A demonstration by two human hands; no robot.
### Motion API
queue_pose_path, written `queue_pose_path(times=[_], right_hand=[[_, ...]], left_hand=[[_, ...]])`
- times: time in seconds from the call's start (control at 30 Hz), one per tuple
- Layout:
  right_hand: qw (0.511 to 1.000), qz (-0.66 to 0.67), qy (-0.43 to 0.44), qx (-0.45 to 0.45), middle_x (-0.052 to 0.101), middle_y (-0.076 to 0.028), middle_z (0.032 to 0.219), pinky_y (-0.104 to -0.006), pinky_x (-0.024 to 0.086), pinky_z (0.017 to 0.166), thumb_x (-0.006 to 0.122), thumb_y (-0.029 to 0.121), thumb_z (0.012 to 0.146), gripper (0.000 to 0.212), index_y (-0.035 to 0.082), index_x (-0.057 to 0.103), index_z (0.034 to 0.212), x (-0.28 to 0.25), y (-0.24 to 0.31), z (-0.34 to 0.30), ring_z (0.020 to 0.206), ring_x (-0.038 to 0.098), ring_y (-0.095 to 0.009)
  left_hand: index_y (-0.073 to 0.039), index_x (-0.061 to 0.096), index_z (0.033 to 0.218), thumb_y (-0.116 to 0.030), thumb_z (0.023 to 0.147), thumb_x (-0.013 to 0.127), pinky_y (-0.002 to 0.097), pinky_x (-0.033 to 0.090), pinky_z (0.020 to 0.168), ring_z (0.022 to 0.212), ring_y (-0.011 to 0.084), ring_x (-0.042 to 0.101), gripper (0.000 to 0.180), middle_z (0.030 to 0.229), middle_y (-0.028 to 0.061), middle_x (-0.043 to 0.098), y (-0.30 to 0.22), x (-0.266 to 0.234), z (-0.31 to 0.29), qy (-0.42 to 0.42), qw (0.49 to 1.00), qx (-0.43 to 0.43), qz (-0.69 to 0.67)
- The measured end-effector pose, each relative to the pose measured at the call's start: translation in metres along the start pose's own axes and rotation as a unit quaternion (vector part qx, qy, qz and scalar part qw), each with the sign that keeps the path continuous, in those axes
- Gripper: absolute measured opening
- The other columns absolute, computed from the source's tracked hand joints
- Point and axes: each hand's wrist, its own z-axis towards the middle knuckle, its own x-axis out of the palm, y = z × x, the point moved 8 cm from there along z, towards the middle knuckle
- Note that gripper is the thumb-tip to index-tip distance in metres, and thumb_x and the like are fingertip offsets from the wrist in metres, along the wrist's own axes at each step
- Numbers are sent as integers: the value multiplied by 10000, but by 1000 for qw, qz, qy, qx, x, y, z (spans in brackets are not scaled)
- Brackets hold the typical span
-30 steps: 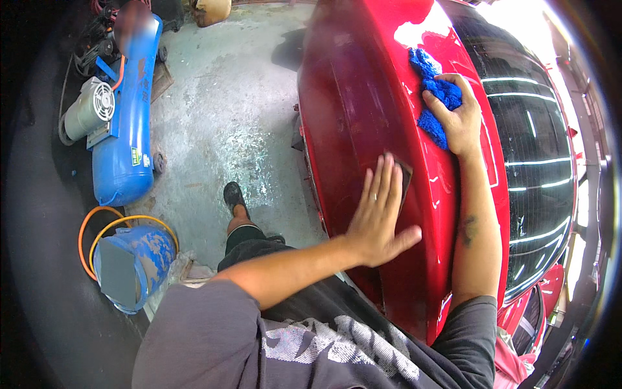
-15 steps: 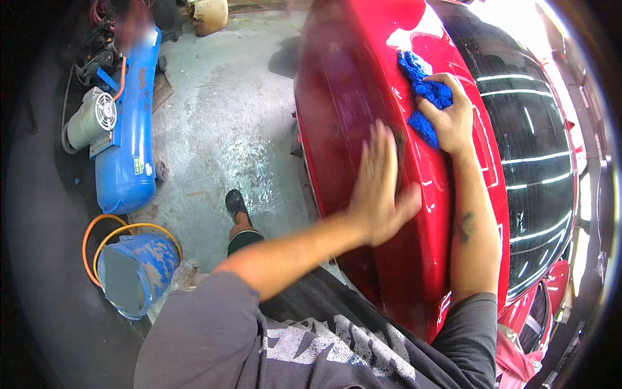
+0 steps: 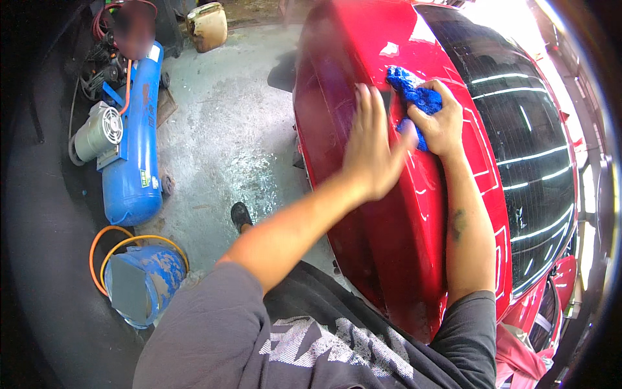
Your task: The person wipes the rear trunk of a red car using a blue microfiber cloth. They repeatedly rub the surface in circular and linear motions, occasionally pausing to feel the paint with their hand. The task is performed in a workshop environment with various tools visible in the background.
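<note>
Along the edge of a glossy red car's trunk lid (image 3: 421,227), my right hand (image 3: 444,124) is closed around a bunched blue cloth (image 3: 424,100). The cloth lies against the red paint. Just left of it, my left hand (image 3: 374,146) is laid out with its fingers long and its thumb apart, over the rear face of the car. Motion smears it slightly. A small dark flat patch (image 3: 387,98) shows beside its fingertips; what it is I cannot make out. The left thumb tip overlaps the cloth in view.
The car's dark rear window (image 3: 508,97) rises at the right. On the left stand a blue air compressor (image 3: 133,175) and a worn blue bucket (image 3: 170,269) with an orange hose (image 3: 95,249) looped behind it. A stained pale container (image 3: 208,29) sits at the far end of the grey floor (image 3: 214,123).
My left hand has slid farther along the trunk edge, up toward the blue cloth. My right hand keeps its grip on the cloth and has shifted slightly left in view.
</note>
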Motion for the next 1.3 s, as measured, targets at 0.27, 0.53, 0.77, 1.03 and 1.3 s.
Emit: queue_pose_path(times=[0.27, 0.53, 0.77, 1.03, 1.3], right_hand=[[1000, 7, -6, -6, 720, -210, 1049, -486, 554, 891, 795, 352, 731, 465, 79, 724, 1101, -5, 0, -1, 997, 713, -417], [998, -45, -28, 24, 726, -196, 1090, -514, 551, 921, 775, 393, 737, 517, 92, 722, 1154, -1, 0, 8, 1047, 707, -426], [997, -55, -27, 48, 723, -191, 1083, -520, 551, 915, 770, 393, 748, 505, 99, 726, 1156, -7, -7, 0, 1040, 709, -425], [998, -45, -25, 42, 722, -193, 1089, -504, 556, 906, 786, 380, 761, 485, 80, 724, 1136, -8, -9, 1, 1046, 711, -417], [998, -39, -29, 31, 713, -191, 1066, -505, 550, 890, 794, 341, 759, 452, 71, 718, 1113, -7, 6, 5, 1020, 709, -423]], left_hand=[[199, 22, 1621, -559, 1078, 510, 618, 62, 1313, 1611, 581, 6, 1052, 1688, 472, -9, -54, 23, -91, 105, 994, 31, 11], [204, 134, 1614, -616, 1112, 389, 476, 112, 1344, 1630, 500, 103, 995, 1694, 450, 93, 11, -16, 55, -5, 993, -42, 107], [222, 123, 1601, -596, 1058, 538, 595, 144, 1317, 1590, 597, 131, 1065, 1662, 497, 99, -33, 3, -32, 63, 985, 58, 148], [194, 69, 1624, -559, 1089, 501, 561, 103, 1329, 1615, 556, 68, 1020, 1695, 458, 34, -23, 1, -4, 38, 995, 45, 83], [147, 41, 1655, -723, 1067, 377, 429, 85, 1350, 1659, 419, 45, 1102, 1745, 374, 27, 55, -27, 93, 51, 993, -61, 87]])
